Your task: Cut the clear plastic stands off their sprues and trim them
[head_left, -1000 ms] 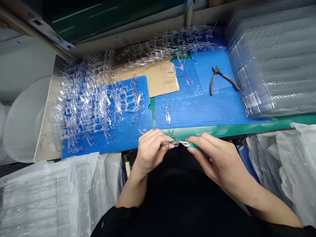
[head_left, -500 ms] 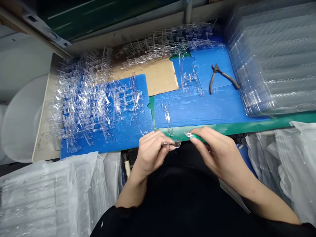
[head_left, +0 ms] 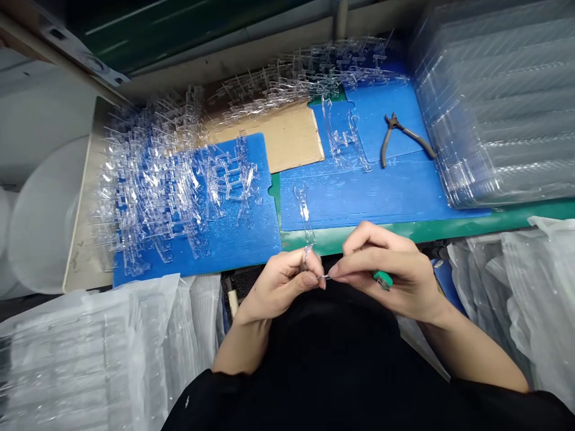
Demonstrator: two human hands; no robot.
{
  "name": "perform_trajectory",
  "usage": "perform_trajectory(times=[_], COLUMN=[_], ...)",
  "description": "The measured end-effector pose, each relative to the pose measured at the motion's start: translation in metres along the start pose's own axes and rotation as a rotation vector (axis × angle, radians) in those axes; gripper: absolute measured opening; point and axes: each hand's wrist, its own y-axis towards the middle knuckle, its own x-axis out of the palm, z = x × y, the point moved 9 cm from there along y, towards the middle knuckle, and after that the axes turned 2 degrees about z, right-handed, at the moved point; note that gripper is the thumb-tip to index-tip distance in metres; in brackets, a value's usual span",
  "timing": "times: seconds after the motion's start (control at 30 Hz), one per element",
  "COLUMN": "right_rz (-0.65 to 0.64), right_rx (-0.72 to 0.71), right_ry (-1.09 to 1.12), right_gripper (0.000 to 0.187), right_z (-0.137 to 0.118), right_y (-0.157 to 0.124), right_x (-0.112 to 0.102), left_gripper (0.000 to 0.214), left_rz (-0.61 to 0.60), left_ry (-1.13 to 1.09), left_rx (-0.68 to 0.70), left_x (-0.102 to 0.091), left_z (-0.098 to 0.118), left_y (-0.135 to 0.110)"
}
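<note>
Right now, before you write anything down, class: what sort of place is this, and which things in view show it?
Probably a small production workbench for finishing plastic parts. Heaps of clear moulded plastic stands cover blue plastic boards, cutting pliers lie ready, and stacked clear plastic trays stand alongside.

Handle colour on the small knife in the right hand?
The slim knife handle is bright green, best seen in the head view.

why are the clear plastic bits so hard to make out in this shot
In the head view, glare glitters across the heaped clear plastic stands, merging their edges; the clear piece in the left hand nearly vanishes against the skin; the right hand and green-handled knife look sharper; wide-angle distortion bows the blue board.
</note>
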Motion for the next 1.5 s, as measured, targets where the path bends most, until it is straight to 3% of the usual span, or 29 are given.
perform_trajectory(times=[0.2, 0.4, 0.8, 1.1, 1.37, 1.5], right_rz=[-0.028, -0.041, -0.254, -0.254, -0.201, -0.134], right_rx=[0.041, 0.276, 0.032, 0.022, 0.181, 0.24], right_ry=[0.006, -0.187, -0.5, -0.49, -0.269, -0.276], right_gripper=[0.009, 0.009, 0.03, 0.035, 0.022, 0.02], right_z=[0.004, 0.031, -0.001, -0.007, -0.007, -0.004], right_y=[0.0, -0.011, -0.022, -0.028, -0.032, -0.035], right_x=[-0.002, -0.005, 0.015, 0.011, 0.012, 0.013], left_gripper=[0.033, 0.044, 0.046, 0.043, 0.043, 0.039], left_rz=[-0.019, 0.045, 0.084, 0.051, 0.051, 0.062], left_ry=[0.057, 0.174, 0.303, 0.343, 0.325, 0.292], left_rx=[0.047, 0.197, 0.296, 0.323, 0.303, 0.285], left_x=[0.006, 0.005, 0.011, 0.018, 0.017, 0.014], left_z=[0.005, 0.016, 0.029, 0.034, 0.028, 0.025], left_y=[0.002, 0.002, 0.001, 0.003, 0.002, 0.002])
